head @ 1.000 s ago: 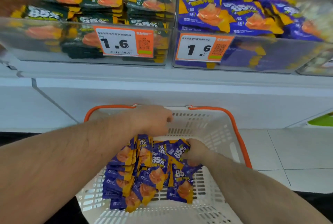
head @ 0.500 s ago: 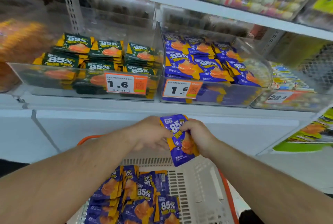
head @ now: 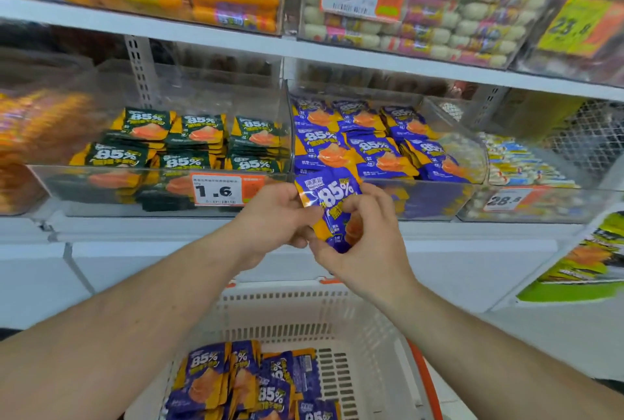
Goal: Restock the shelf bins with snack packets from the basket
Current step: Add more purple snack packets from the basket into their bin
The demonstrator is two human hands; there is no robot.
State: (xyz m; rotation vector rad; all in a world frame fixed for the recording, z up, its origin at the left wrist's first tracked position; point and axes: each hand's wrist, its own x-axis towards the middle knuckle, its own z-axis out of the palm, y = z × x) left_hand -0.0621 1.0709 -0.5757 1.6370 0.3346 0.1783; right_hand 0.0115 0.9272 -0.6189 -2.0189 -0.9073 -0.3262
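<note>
Both hands hold up one purple snack packet (head: 329,198) marked 85%, just in front of the clear bin's front wall (head: 435,198). My left hand (head: 275,213) grips its left edge. My right hand (head: 361,237) pinches its lower right part, fingers curled over the front. Behind it, that bin is filled with matching purple packets (head: 371,146). Below, the white basket (head: 358,328) with an orange rim holds several more purple packets (head: 243,382) on its left side.
A neighbouring clear bin (head: 101,183) to the left holds green 85% packets (head: 189,139) behind a 1.6 price tag (head: 217,190). The upper shelf (head: 236,40) carries orange sausages and pale sweets. A further bin (head: 526,197) sits at the right.
The hands have lifted one purple packet out of the basket and raised it to the purple bin's front. The view has tilted upward, showing the upper shelf.
</note>
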